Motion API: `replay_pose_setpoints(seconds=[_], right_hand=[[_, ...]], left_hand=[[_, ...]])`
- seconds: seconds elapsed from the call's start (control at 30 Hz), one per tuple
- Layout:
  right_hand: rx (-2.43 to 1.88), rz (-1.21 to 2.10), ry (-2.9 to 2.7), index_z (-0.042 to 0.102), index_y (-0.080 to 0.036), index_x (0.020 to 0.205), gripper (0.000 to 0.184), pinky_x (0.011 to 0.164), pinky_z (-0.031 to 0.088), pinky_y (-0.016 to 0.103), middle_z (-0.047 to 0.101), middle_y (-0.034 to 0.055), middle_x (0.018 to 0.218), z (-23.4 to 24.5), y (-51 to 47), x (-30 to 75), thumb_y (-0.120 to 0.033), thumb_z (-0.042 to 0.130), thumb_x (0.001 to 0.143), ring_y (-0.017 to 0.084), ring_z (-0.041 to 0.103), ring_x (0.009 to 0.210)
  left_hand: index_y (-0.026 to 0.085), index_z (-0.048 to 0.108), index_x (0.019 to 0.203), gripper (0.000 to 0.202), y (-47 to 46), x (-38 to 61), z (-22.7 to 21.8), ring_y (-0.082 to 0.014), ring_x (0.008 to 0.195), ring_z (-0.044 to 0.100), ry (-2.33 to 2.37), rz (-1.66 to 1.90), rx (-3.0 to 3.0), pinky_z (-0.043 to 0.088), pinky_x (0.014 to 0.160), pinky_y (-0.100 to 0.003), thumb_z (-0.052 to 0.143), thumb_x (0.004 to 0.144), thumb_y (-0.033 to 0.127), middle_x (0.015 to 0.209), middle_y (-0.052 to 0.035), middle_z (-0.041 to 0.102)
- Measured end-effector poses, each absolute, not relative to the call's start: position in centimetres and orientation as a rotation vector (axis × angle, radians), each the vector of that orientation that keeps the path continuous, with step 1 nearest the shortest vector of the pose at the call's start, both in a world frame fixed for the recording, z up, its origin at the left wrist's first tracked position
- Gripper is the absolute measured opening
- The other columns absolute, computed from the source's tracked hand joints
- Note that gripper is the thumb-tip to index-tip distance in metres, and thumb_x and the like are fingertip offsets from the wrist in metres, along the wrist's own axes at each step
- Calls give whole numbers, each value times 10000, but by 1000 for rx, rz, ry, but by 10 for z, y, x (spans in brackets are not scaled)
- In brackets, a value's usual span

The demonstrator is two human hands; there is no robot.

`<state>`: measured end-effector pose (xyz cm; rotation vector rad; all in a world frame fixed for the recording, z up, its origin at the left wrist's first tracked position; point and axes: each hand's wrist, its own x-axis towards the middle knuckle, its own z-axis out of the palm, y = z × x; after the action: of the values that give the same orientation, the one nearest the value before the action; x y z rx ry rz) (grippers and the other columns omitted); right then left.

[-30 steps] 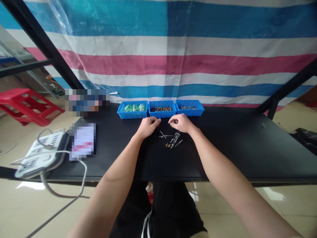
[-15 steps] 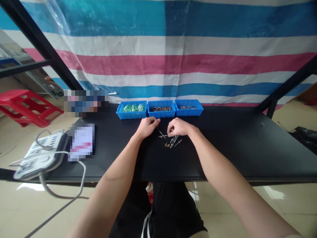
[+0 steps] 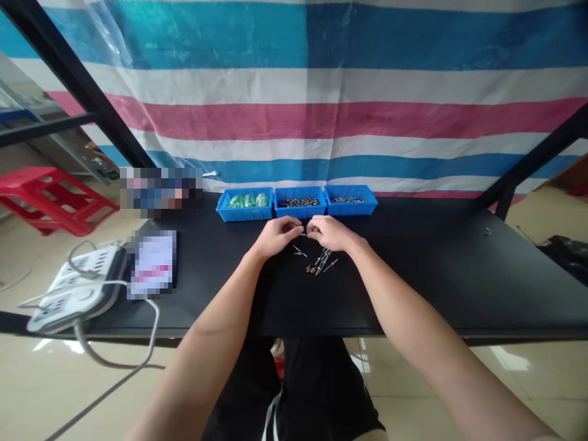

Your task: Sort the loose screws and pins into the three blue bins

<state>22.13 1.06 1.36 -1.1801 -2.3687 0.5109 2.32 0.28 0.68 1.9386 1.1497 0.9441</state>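
Observation:
My right hand (image 3: 331, 233) is closed in a pinch on a thin silver blind rivet (image 3: 304, 235), its tip showing between the two hands. My left hand (image 3: 278, 236) is also pinched, its fingertips almost touching those of the right; whatever it holds is too small to make out. Just below the hands, a loose group of silver blind rivets (image 3: 320, 264) lies on the black table (image 3: 294, 300). Small brass-coloured pieces (image 3: 310, 269) lie at the group's left side. Another rivet (image 3: 301, 250) with a brass-coloured piece beside it lies nearer my left hand.
Behind the hands stand three blue bins: one with green packets (image 3: 248, 212), one with small brownish metal parts (image 3: 301, 212), one with silver parts (image 3: 351, 209). A white power strip (image 3: 78, 288) with cables and a blurred flat object (image 3: 152, 264) are at left.
My right hand has lifted a rivet off the table and moved up and left with it. My left hand has shifted slightly right, so the fingertips now meet.

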Motion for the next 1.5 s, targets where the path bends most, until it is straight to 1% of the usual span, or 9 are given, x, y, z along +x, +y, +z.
replay_pose_setpoints(seconds=[0.17,0.47,0.67,0.8,0.9,1.0,1.1,1.27,1.5], right_hand=[[-1162,449,-2335,595,-194,828,100,656,356,256,624,50,869,12,6,214,-220,506,864,153,527,727],[-1061,671,-2124,651,-176,854,120,603,366,236,628,6,677,9,6,211,-259,568,825,115,510,584],[-1103,691,-2052,665,-169,742,175,578,367,239,615,0,619,11,6,213,-317,591,798,110,509,559],[-1147,777,-1863,626,-163,632,220,551,373,240,604,6,577,10,12,217,-341,616,761,110,515,538],[-1161,905,-1574,580,-163,576,242,473,349,222,573,-4,523,6,22,223,-341,630,732,85,471,456],[-1144,1015,-1160,544,-166,582,219,362,242,192,512,-35,460,5,33,233,-317,642,706,49,370,353],[-1119,1020,-827,530,-175,645,196,319,161,173,452,-69,410,7,41,245,-315,650,711,37,317,306],[-1088,935,-553,527,-195,784,235,306,162,166,440,-91,402,7,48,262,-409,623,772,39,301,287],[-1031,895,-501,546,-195,864,238,311,176,165,427,-102,410,10,47,263,-428,552,812,41,309,291]], left_hand=[[154,697,825,322,2,24,8,-163,715,583,1152,895,2005,450,687,-278,565,792,446,811,-51,696],[152,679,788,295,5,23,8,-170,698,590,1315,984,2012,441,699,-283,545,801,415,753,-45,691],[152,656,717,381,5,22,10,-141,606,519,1378,1017,2003,404,628,-269,527,811,498,688,-33,659],[153,644,678,492,7,20,8,-133,556,491,1415,1053,1962,376,585,-269,452,849,572,610,-28,612],[153,657,720,521,10,19,6,-139,571,519,1422,1111,1901,392,593,-268,424,856,599,643,-36,630],[153,663,745,517,12,17,4,-147,590,543,1437,1118,1883,408,604,-267,436,847,606,663,-41,642],[153,656,742,499,13,17,3,-154,616,562,1435,1104,1901,421,625,-267,456,839,600,667,-40,644],[159,651,914,450,15,16,0,-154,644,589,1375,1168,1846,442,645,-267,496,829,573,695,-31,649],[165,604,1068,433,17,16,-2,-152,619,591,1370,1187,1815,458,632,-272,534,819,513,683,-23,648]])
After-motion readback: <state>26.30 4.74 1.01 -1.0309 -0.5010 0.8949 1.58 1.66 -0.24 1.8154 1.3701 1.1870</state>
